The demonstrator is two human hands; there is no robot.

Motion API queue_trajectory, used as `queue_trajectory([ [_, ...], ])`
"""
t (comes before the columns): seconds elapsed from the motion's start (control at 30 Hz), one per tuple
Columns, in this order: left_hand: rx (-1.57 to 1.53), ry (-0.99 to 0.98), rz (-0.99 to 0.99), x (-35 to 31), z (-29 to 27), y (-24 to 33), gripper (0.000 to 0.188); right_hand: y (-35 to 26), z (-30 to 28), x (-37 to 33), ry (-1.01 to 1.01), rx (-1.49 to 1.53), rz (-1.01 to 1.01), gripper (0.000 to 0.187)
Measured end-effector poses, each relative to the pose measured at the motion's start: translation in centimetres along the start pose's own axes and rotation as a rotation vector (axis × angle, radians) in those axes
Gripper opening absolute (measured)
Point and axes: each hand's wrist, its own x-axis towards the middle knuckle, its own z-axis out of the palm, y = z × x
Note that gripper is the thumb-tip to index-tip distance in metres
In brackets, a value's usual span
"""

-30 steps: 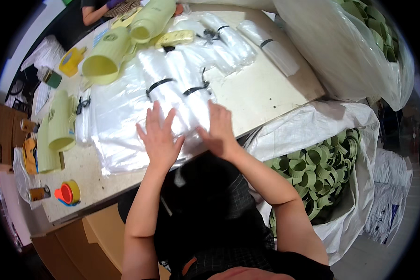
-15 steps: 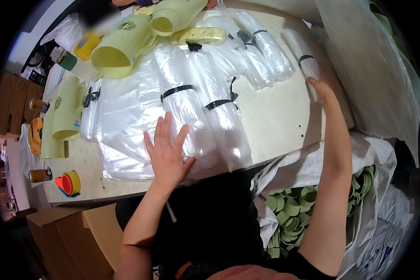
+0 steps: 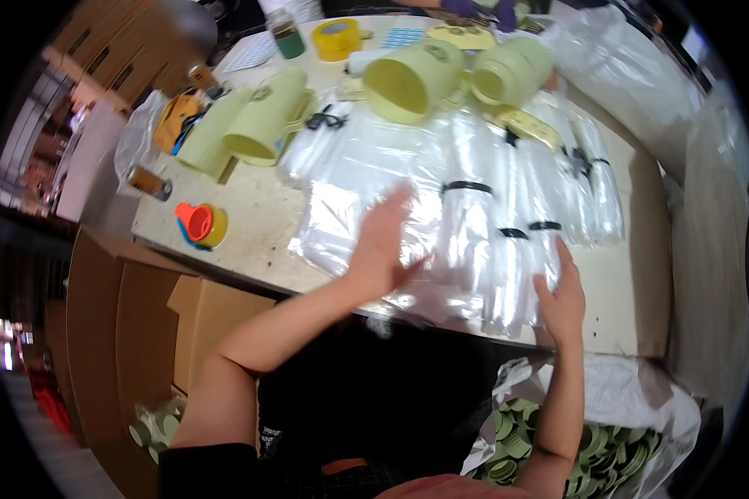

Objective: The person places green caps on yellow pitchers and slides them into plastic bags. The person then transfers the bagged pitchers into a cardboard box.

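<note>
On the table lies a flat stack of clear plastic bags. My left hand, blurred by motion, is over its right part, fingers stretched and holding nothing. To the right, clear plastic bags lie in long bundles: a wide banded bundle, a narrower bundle and another banded bundle side by side. My right hand rests against the near right side of that last bundle, thumb and fingers apart. More bundles lie farther right.
Pale green jug-shaped shells stand and lie along the back and left. A yellow tape roll, a jar and an orange-and-yellow tape are on the table. A cardboard box is below left; a sack of green rings below right.
The bundle in my right hand came left from the table's right side to lie beside the others, and my grip loosened. My left hand lifted off the wide bundle toward the flat stack. The view turned.
</note>
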Motion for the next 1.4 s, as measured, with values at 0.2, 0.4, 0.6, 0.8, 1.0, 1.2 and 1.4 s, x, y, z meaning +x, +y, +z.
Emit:
queue_trajectory([
  [0.2, -0.432, 0.737, -0.595, 10.0, -5.4, -18.4, 0.054, 4.7, -3.9, -7.0, 0.181, -0.047, 0.064, 0.077],
  [0.4, -0.321, 0.782, -0.737, 8.8, -13.7, -34.2, 0.037, -1.1, -16.5, -6.4, 0.608, -0.451, -0.322, 0.072],
  [0.6, -0.654, 0.748, -0.586, 0.5, -13.6, -22.6, 0.043, 1.6, -35.2, -2.5, 1.006, -0.877, -0.267, 0.049],
  [0.8, -0.632, 0.744, -0.586, -8.0, -16.4, -13.5, 0.043, 5.2, -28.0, -2.1, 0.517, -0.847, 0.222, 0.059],
  [1.0, -0.726, 0.592, -0.506, -13.0, -19.3, -2.8, 0.045, 6.8, -25.2, -7.4, 0.79, -0.764, -0.138, 0.052],
  [1.2, -1.166, 0.064, -0.472, -18.7, -18.3, -0.3, 0.054, 10.4, -14.6, -24.5, 0.812, -0.212, 0.19, 0.035],
  [1.4, -1.303, -0.007, -0.67, -21.3, -12.8, 3.3, 0.046, 19.9, 0.2, -36.4, -0.213, -0.701, 0.68, 0.041],
])
